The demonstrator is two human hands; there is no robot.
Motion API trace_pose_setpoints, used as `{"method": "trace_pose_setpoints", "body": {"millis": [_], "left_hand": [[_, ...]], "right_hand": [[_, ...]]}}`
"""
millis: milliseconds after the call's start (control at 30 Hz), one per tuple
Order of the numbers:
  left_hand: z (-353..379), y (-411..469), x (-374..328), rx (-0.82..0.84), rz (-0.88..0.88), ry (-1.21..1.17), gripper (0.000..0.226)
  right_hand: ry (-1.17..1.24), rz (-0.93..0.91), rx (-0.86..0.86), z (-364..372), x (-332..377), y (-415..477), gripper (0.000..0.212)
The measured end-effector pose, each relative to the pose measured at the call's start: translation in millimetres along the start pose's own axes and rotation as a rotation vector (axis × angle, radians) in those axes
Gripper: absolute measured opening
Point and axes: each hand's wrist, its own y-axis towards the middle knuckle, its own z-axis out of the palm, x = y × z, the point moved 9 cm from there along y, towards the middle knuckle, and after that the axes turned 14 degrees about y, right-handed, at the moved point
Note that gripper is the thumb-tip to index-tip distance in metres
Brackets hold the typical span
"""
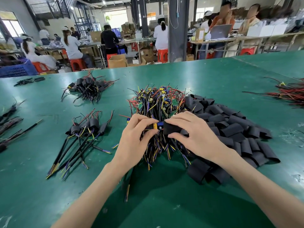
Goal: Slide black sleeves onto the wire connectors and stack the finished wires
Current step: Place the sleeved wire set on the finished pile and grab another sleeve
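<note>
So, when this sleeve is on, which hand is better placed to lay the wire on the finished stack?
Probably the left hand: it pinches the connector, and the finished stack lies on its side. The right hand holds the sleeve.

Black sleeves [230, 129] beside red, yellow, blue wires [158, 102] on a green table [213, 74].

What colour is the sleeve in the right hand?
Black; the sleeve shows best in the head view.
</note>
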Motion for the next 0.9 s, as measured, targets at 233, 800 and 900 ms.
{"method": "trace_pose_setpoints", "body": {"millis": [233,800,900], "left_hand": [[6,0,-2,0.040,0.045,-0.006,0.026],[5,-1,6,0.031,-0.148,-0.255,0.068],[5,-2,5,0.041,-0.137,-0.273,0.068]], "right_hand": [[0.123,0.074,0.014,-2,-6,2,0.036],[0.100,0.006,-0.003,1,7,1,0.035],[0.139,0.046,-0.013,1,3,0,0.034]]}}
